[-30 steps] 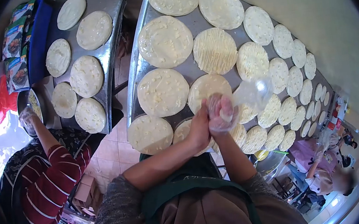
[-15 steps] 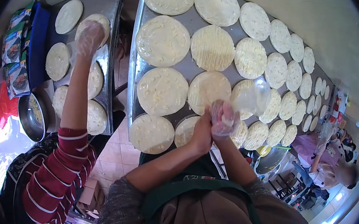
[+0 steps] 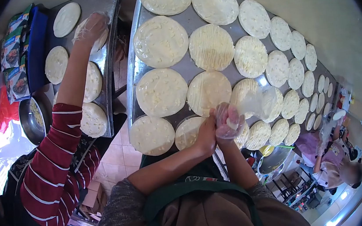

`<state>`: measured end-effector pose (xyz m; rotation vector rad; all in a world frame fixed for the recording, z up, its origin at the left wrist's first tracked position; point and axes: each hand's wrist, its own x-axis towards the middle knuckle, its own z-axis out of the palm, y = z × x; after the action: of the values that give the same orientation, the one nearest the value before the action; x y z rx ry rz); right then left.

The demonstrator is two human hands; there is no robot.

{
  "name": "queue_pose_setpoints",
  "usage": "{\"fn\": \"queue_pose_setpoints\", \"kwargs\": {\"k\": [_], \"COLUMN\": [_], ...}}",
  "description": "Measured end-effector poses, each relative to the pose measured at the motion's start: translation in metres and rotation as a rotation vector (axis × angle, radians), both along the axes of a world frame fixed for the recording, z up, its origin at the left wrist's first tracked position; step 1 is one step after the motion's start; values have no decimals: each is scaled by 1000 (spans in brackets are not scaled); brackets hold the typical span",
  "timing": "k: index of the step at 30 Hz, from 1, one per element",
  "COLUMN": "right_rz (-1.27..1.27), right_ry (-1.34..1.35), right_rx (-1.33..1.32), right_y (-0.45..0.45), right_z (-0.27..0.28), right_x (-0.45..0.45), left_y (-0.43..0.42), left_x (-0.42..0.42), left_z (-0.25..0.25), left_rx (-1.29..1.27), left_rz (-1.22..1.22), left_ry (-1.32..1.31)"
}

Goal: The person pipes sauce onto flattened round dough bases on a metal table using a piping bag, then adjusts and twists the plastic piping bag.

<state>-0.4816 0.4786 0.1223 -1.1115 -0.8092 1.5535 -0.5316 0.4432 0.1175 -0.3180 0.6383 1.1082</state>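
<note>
My left hand (image 3: 207,131), bare, is closed and pressed against the wrist side of my right hand (image 3: 229,121); what lies between its fingers is hidden. Clear plastic covers my right hand, whose fingers are curled. A loose, cloudy piece of clear plastic (image 3: 257,101) extends from it to the right, over the discs. Just beyond my hands lies a round, pale dough disc (image 3: 209,93) with ridged topping. Another ridged disc (image 3: 211,48) is farther up, and a disc with small lumps (image 3: 161,92) lies to the left.
Many more discs cover the metal table (image 3: 133,91). At left, a co-worker's gloved hand (image 3: 95,27) is over a disc on a second table (image 3: 111,41), near a blue bin (image 3: 38,48) of packets and a pan (image 3: 33,122). More people (image 3: 328,168) are at lower right.
The co-worker's hand moved from the pan up to a disc on the left table. My hands stay together in nearly the same place, while the loose plastic shifts slightly. The view has shifted a little.
</note>
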Motion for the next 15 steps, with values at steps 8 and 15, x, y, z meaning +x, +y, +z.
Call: {"fn": "queue_pose_setpoints", "kwargs": {"k": [8, 15], "right_rz": [-118, 94], "right_ry": [-1028, 99], "right_rx": [648, 70], "right_y": [66, 4], "right_z": [-32, 3], "right_x": [1, 13], "left_y": [62, -3], "left_x": [-7, 13], "left_z": [-17, 6], "left_rx": [202, -86], "left_rz": [30, 21], "left_ry": [-78, 56]}}
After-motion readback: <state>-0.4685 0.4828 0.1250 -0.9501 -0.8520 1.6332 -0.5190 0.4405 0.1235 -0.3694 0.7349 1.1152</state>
